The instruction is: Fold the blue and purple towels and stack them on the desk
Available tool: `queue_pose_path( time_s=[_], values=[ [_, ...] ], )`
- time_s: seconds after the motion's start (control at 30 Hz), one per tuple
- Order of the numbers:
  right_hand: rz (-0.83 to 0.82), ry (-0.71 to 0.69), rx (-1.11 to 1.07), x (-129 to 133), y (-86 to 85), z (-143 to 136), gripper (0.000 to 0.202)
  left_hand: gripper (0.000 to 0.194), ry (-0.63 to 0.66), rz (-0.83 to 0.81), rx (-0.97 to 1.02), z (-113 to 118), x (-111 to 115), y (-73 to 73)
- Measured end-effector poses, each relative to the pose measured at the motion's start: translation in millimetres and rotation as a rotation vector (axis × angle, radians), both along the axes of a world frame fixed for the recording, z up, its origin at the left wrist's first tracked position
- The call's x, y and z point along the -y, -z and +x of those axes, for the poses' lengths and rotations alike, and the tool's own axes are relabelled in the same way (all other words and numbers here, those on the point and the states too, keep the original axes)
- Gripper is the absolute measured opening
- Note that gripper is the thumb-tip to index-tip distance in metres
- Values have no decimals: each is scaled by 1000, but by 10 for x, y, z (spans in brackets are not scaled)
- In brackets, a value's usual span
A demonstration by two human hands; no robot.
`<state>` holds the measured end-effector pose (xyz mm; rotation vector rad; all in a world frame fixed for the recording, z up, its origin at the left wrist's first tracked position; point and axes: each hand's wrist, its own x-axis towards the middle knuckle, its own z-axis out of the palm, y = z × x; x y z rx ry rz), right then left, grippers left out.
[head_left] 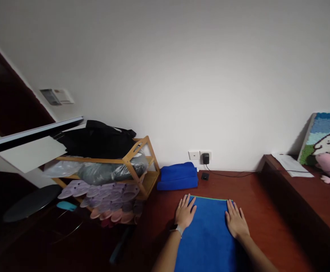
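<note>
A blue cloth (208, 234) with a green edge at its far end lies flat on the reddish-brown table (264, 211). My left hand (185, 212) rests flat with its fingers spread on the cloth's far left corner, a watch on the wrist. On the far right corner lies my right hand (236, 220), also flat with fingers apart. Neither hand grips anything. Beyond the left hand, against the wall, sits a folded blue cloth (178, 176). The near end of the flat cloth runs out of view at the bottom.
Behind the cloth are a small black object (205, 176) and a black plug (206, 158) with its cable. At left stands a wooden rack (150, 181) with a black bag (99, 141) and slippers. A raised ledge (289, 189) at right bears paper, a pink plush and a picture.
</note>
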<state>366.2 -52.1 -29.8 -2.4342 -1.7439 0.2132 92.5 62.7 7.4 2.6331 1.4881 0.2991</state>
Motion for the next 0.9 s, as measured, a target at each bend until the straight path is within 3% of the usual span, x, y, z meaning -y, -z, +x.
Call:
queue_pose_path(
  time_s=[0.17, 0.33, 0.53, 0.6, 0.7, 0.8, 0.9],
  values=[
    [-44, -38, 5, -177, -117, 28, 67, 51, -57, 22, 10, -56, -107, 19],
    [24, -27, -35, -260, -87, 46, 67, 51, -77, 71, 31, -10, -127, 66],
    [16, -15, -70, -237, -152, 37, 68, 52, -77, 58, -27, 4, -161, -42],
    [14, -13, -82, -241, -180, 32, 68, 55, -60, 56, -23, 154, -110, -97],
    [16, -11, -76, -241, -187, 35, 68, 56, 68, 89, 59, 592, 116, -129],
    [16, -31, -59, -228, -128, 56, 68, 53, 214, 51, 109, 1069, 416, -57],
    [28, -50, -44, -225, -17, 81, 69, 54, 223, 6, 120, 1229, 557, 79]
  ],
)
